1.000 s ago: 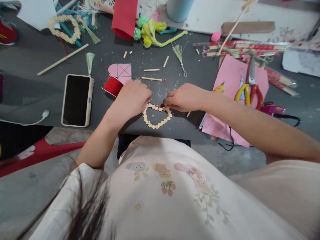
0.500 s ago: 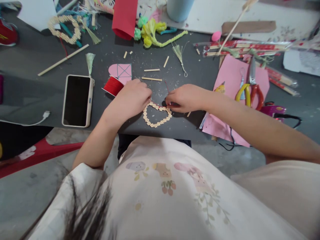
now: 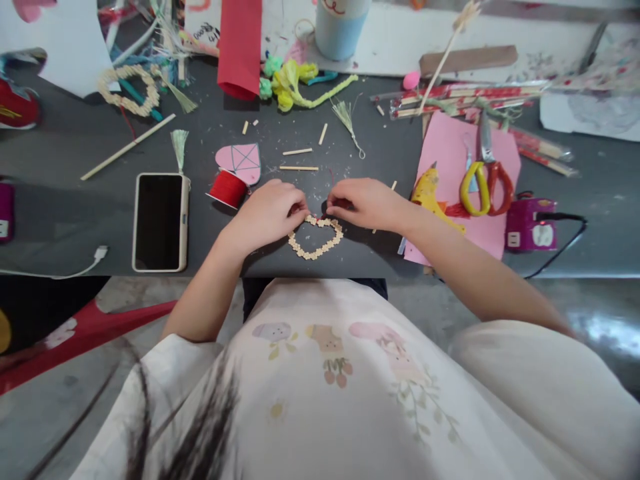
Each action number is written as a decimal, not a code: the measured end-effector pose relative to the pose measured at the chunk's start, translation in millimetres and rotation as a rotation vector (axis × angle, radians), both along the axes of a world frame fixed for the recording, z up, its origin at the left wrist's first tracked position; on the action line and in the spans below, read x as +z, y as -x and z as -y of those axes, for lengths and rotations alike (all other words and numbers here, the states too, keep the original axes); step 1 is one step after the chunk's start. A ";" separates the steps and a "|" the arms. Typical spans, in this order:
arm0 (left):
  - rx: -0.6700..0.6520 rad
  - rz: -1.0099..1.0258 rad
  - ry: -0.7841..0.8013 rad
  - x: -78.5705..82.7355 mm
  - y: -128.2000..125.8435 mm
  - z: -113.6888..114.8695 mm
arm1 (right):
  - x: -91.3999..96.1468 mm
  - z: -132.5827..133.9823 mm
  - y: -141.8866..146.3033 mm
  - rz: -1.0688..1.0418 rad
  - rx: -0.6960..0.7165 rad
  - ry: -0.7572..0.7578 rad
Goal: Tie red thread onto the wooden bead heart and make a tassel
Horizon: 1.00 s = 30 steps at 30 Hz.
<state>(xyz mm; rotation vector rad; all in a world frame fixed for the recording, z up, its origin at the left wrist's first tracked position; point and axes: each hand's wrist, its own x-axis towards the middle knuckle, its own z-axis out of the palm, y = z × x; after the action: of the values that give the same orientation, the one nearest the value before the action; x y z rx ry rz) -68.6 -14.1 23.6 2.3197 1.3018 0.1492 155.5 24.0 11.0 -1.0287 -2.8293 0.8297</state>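
A small heart-shaped frame of pale wooden beads (image 3: 314, 255) lies near the table's front edge, with a bit of red at its top dip. At the heart's upper left, my left hand (image 3: 273, 212) is closed, thumb and forefinger pinched on it and hiding that part. My right hand (image 3: 367, 202) is closed too, at the upper right side of the dip. A fine red thread (image 3: 331, 176) rises behind its fingers, which pinch the thread. Left of my left hand sits a spool of red thread (image 3: 229, 189), against a pink card piece with drawn lines (image 3: 239, 162).
A phone (image 3: 159, 221) lies left. Scissors (image 3: 485, 180) and a yellow glue gun (image 3: 431, 193) rest on pink paper (image 3: 440, 143) to the right. Thin sticks (image 3: 299, 168), a tassel (image 3: 347, 120), another beaded heart (image 3: 105, 83) and a cup (image 3: 343, 30) stand or lie farther back.
My view has shifted, so the table sits lower in the picture. Both hands have drawn slightly closer together over the heart's top dip, still pinching.
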 end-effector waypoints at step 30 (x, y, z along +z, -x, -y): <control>-0.060 0.038 -0.040 -3.8 9.4 -5.1 | -7.6 13.5 -5.5 -0.213 -0.164 0.071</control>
<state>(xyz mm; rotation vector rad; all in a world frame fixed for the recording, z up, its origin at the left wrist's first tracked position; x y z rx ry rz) -78.0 -8.9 19.8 2.3745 1.2203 0.2005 161.0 10.4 3.4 -1.0914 -2.5194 0.9655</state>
